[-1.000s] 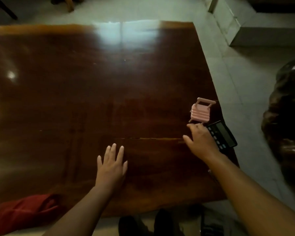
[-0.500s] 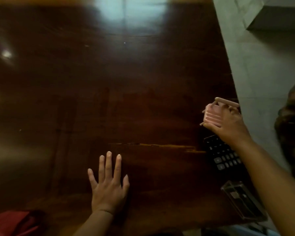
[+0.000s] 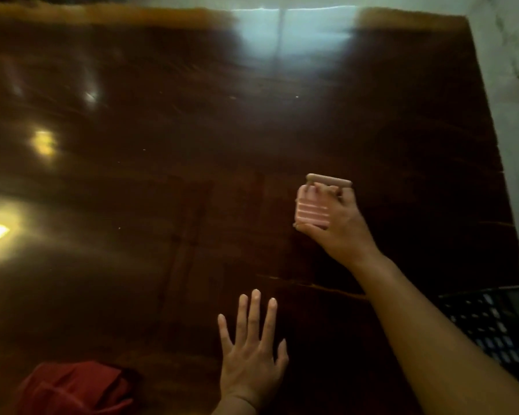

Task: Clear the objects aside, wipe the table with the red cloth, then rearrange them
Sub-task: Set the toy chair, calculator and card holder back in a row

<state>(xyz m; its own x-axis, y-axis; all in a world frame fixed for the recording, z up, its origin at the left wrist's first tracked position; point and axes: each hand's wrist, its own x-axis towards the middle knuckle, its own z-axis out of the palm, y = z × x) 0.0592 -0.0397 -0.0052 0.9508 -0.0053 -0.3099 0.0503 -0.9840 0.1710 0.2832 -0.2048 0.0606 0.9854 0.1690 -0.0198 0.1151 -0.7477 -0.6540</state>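
Your right hand (image 3: 339, 226) pinches the pink chair (image 3: 312, 211), likely light, stiff plastic, by its seat, while your left hand (image 3: 252, 351) lies spread on the surface (image 3: 162, 205).

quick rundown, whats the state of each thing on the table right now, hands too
pink toy chair: gripped in the right hand, tilted
right hand: closed around the chair
left hand: flat on the table, fingers spread, empty
red cloth: crumpled at the near left edge, untouched
calculator: lying flat at the near right, keys up
table: glossy
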